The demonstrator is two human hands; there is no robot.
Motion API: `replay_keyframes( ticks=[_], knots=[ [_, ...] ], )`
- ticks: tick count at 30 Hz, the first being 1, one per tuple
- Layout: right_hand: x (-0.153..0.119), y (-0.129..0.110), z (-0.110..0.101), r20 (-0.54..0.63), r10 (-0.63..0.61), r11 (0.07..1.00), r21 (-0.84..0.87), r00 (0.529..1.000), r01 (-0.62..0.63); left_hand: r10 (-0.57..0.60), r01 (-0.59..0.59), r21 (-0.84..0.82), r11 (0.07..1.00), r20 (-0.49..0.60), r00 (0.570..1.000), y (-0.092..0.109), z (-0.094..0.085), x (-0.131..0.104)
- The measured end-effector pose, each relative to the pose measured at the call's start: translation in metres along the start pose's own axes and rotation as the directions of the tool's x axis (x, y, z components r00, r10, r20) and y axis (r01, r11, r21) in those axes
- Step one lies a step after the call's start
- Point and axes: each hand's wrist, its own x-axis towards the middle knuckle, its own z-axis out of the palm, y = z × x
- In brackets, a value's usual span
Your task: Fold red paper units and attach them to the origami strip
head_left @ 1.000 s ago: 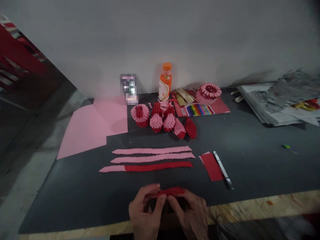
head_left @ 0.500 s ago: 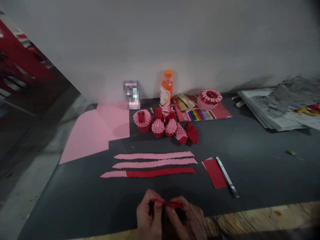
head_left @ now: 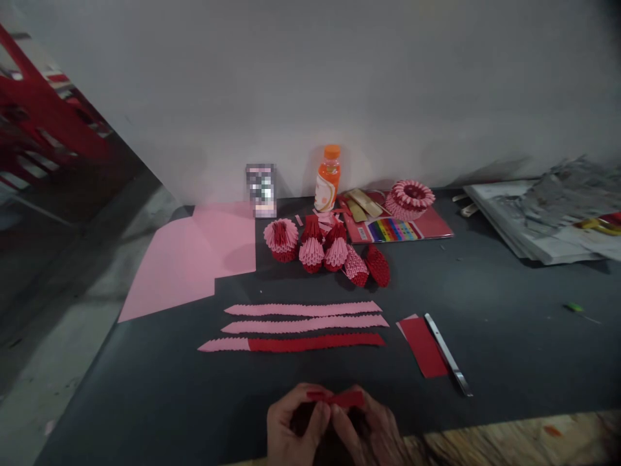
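A small folded strip of red paper [head_left: 348, 399] is pinched between both hands near the table's front edge. My left hand [head_left: 294, 424] grips its left end between thumb and forefinger. On its right part, my right hand [head_left: 367, 424] is closed with thumb and fingers. Beyond the hands lie two pink zigzag-edged strips [head_left: 303, 309] and, nearest, a pink and red strip [head_left: 315, 343]. To the right, red paper rectangles [head_left: 425, 346] rest beside a silver cutter knife [head_left: 449, 355].
Several folded-paper pieces [head_left: 311, 252] stand behind the strips, near an orange bottle [head_left: 327, 181] and a colour paper pack [head_left: 402, 230]. Pink sheets [head_left: 194, 252] lie left. A blurred screen [head_left: 262, 191] leans on the wall. Stacked papers [head_left: 514, 220] sit at right.
The view has shifted slightly, so the table items appear a little lower and further right. The red strip has turned between my fingers, showing a wider face on the right.
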Motion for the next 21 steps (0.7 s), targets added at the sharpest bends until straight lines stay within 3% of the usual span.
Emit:
replay_keyframes(
  ticks=[5, 9, 11, 14, 21],
  knots=[
    [0.007, 0.009, -0.021, 0.152, -0.126, 0.989, -0.063, 0.98, 0.137, -0.097, 0.098, -0.011, 0.995, 0.064, 0.993, -0.003, -0.007, 0.014],
    [0.019, 0.016, -0.035, 0.116, -0.281, 0.957, -0.04, 0.953, 0.288, -0.176, 0.181, -0.023, 0.983, 0.144, 0.974, -0.004, -0.007, 0.022],
    [0.025, 0.011, -0.036, 0.156, -0.317, 0.948, 0.032, 0.935, 0.316, -0.215, 0.22, -0.007, 0.975, 0.181, 0.96, -0.002, -0.005, 0.022],
    [0.031, -0.001, -0.034, 0.235, -0.254, 0.963, 0.148, 0.938, 0.224, -0.241, 0.241, 0.028, 0.97, 0.198, 0.95, 0.002, -0.003, 0.02],
    [0.027, 0.0, -0.026, 0.188, 0.019, 0.983, 0.175, 0.982, -0.052, -0.161, 0.141, 0.154, 0.978, 0.123, 0.979, -0.002, -0.007, 0.017]
  ],
)
